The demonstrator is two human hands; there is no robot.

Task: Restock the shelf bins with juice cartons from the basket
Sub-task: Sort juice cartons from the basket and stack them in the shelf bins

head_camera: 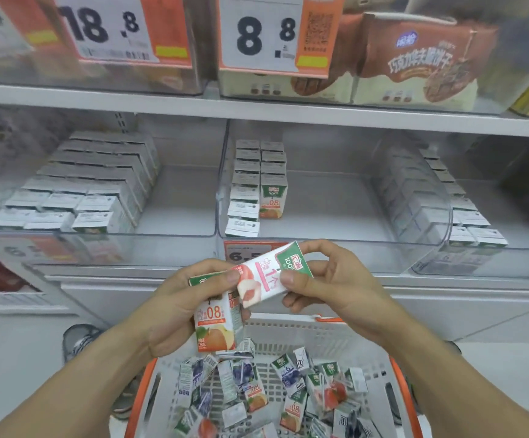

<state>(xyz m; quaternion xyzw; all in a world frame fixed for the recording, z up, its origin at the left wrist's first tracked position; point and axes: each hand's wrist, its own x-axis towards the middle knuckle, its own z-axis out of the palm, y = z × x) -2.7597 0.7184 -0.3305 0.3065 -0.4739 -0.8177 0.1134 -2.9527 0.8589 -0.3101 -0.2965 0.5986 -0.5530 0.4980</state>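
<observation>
My left hand (174, 306) grips an upright orange juice carton (215, 324) above the basket. My right hand (329, 279) pinches the green end of a peach juice carton (269, 276) that lies tilted on its side; my left thumb touches its other end. Below both hands sits a white and orange basket (291, 324) holding several loose juice cartons (288, 393). On the shelf ahead, the clear middle bin (320, 238) holds two short rows of cartons (257, 184) at its left side. The left bin (174, 232) and right bin (440, 216) hold fuller rows.
A price tag (250, 251) hangs on the middle bin's front, partly hidden by the peach carton. The upper shelf (257, 105) carries boxed snacks (415, 67) and large price signs (263, 36). A shoe (79, 339) shows on the floor left of the basket.
</observation>
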